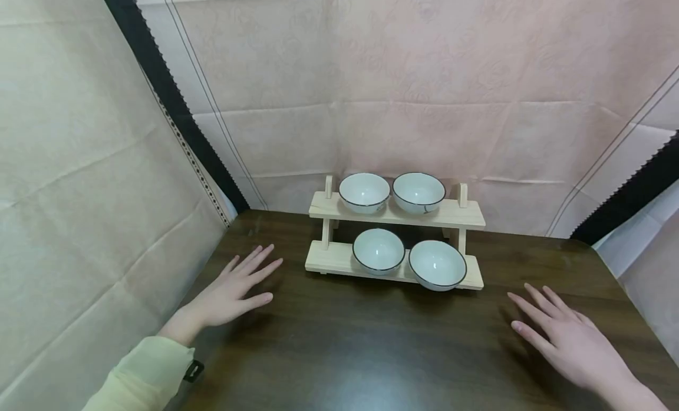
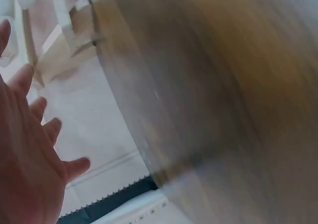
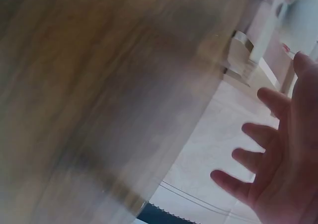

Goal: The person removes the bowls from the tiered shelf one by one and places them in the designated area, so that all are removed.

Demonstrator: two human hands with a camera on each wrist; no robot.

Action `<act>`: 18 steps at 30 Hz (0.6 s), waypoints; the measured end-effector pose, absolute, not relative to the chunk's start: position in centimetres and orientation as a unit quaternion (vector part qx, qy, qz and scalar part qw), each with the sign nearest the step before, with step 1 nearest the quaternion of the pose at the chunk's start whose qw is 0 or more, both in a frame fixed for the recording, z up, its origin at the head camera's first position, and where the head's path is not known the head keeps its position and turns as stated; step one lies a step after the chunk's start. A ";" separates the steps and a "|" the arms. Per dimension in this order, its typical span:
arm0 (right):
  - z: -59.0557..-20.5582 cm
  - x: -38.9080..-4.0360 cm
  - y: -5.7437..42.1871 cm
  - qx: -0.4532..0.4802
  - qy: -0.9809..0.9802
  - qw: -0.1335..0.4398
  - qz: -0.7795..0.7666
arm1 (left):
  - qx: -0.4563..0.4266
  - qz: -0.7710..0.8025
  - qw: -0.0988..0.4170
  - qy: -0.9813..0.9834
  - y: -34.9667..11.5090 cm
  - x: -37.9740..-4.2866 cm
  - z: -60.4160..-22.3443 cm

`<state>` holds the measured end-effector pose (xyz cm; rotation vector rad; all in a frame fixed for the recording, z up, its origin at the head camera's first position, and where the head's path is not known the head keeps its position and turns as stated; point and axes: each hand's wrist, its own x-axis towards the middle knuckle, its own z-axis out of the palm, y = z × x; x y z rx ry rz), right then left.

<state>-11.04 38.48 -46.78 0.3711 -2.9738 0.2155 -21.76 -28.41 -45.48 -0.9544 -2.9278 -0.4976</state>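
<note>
A two-tier wooden rack (image 1: 339, 259) stands at the back of the dark table. Two white bowls with dark rims, a left one (image 1: 364, 193) and a right one (image 1: 419, 193), sit on its upper shelf. On the lower shelf are two more, one bowl (image 1: 379, 251) at the middle and another bowl (image 1: 437, 265) to its right, overhanging the front edge. My left hand (image 1: 233, 293) hovers over the table left of the rack, fingers spread and holding nothing. To the rack's right, my right hand (image 1: 567, 340) is likewise spread and holds nothing.
The brown wooden table (image 1: 350, 340) spreads in front of the rack. Pale cloth (image 1: 424, 63) hangs right behind it, and more cloth (image 1: 79, 193) closes in the left side. A black band (image 1: 175, 98) runs down the back left corner.
</note>
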 end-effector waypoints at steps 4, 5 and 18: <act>-46.2 -11.4 37.9 0.115 -0.983 0.078 0.119 | -0.274 -0.228 0.000 -0.934 -26.8 -22.0 -45.7; -46.1 -11.4 37.7 0.113 -0.981 0.083 0.133 | -0.267 -0.249 -0.003 -0.931 -26.4 -22.0 -45.8; -44.8 -14.3 33.5 0.040 -0.956 0.089 0.277 | -0.099 -0.514 0.013 -0.852 -19.9 -24.5 -47.1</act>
